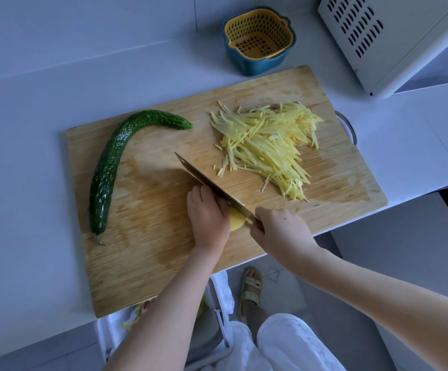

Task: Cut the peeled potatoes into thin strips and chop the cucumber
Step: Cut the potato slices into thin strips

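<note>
Your left hand point(208, 212) lies knuckles up on the piece of peeled potato point(236, 222), its fingers curled down over the top and pinning it to the board; only a smooth, pale yellow rounded end shows past your palm. Your right hand point(279, 228) is wrapped round the handle of the knife point(206, 180), and the handle is nearly hidden in your grip. You see the long metal blade from its spine. It runs straight and slants away to the left, resting against your left knuckles and on the potato. All this is on the near part of the cutting board point(142, 263), a large rectangle of pale wood built of narrow glued strips, with darker damp patches around your hands. On its far right lies a loose heap of potato strips point(268, 151), thin, flat and matchstick-like, fanned roughly one way, with a few strays just beside the heap. On the left side of the board lies the cucumber point(110, 167), whole, dark green, glossy and bumpy. It is long and hooked at its far end, and a dry stem tip is at its near end. The board rests on a smooth white bench point(30, 183). Beyond its far edge stands a teal bowl point(255, 64) with a yellow plastic strainer point(257, 36) nested inside it, pierced with drop-shaped holes. A white appliance point(394, 41) with a slotted side stands at the far right. Below the bench edge, a bin point(222, 293) lined with a thin plastic bag holds yellowish scraps.
</note>
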`<state>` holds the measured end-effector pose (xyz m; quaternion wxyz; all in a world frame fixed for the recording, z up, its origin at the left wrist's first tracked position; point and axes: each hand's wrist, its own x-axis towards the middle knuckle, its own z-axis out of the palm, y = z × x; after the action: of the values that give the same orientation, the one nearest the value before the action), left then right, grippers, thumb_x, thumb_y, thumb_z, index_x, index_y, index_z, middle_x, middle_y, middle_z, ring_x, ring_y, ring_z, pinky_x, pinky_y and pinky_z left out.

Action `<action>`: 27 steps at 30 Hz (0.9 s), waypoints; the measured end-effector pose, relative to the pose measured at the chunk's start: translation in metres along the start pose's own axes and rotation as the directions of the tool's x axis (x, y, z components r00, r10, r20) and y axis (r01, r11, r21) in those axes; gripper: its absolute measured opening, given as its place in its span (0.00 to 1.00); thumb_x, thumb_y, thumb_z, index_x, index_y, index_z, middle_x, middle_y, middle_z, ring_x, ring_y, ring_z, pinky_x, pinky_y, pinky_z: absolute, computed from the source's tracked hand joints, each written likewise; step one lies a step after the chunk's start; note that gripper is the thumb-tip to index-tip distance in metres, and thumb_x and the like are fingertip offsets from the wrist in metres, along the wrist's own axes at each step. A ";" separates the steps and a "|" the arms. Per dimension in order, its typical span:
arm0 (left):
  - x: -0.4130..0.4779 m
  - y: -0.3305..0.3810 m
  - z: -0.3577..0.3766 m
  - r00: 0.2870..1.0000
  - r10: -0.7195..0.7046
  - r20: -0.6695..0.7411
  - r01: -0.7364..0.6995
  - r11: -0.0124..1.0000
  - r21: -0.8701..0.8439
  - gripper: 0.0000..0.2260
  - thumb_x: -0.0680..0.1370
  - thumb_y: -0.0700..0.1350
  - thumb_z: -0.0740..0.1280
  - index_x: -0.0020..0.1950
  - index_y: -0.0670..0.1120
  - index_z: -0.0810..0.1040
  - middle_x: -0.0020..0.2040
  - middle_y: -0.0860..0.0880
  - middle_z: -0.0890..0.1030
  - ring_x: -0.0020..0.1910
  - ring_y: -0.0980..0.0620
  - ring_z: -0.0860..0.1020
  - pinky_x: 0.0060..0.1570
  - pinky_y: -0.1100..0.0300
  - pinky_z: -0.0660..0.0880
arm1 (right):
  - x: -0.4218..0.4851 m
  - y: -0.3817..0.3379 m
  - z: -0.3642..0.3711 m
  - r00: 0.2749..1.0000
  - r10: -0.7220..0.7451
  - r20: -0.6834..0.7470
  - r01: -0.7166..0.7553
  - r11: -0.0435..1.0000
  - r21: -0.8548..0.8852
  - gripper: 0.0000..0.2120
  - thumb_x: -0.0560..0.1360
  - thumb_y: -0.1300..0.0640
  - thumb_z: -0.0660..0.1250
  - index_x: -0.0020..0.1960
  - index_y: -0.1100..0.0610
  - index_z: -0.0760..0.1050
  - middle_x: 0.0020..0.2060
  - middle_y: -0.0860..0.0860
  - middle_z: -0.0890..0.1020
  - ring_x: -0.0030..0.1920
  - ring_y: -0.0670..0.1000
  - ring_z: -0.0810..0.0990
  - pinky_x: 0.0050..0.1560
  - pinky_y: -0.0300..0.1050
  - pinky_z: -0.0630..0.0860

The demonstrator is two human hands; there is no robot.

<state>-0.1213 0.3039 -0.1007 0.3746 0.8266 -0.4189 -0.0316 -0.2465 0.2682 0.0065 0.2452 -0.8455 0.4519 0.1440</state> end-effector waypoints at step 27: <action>-0.002 -0.001 0.001 1.000 0.024 -0.016 -0.024 1.000 -0.012 0.05 0.73 0.36 0.55 0.41 0.38 0.71 0.39 0.39 0.72 0.37 0.42 0.70 0.40 0.57 0.61 | -0.001 0.003 0.006 0.999 0.046 0.022 -0.048 0.996 0.074 0.17 0.77 0.56 0.56 0.31 0.53 0.55 0.27 0.50 0.65 0.27 0.51 0.62 0.27 0.42 0.59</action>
<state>-0.1221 0.3048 -0.1025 0.3832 0.8194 -0.4257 -0.0232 -0.2500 0.2708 0.0005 0.2776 -0.8234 0.4744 0.1412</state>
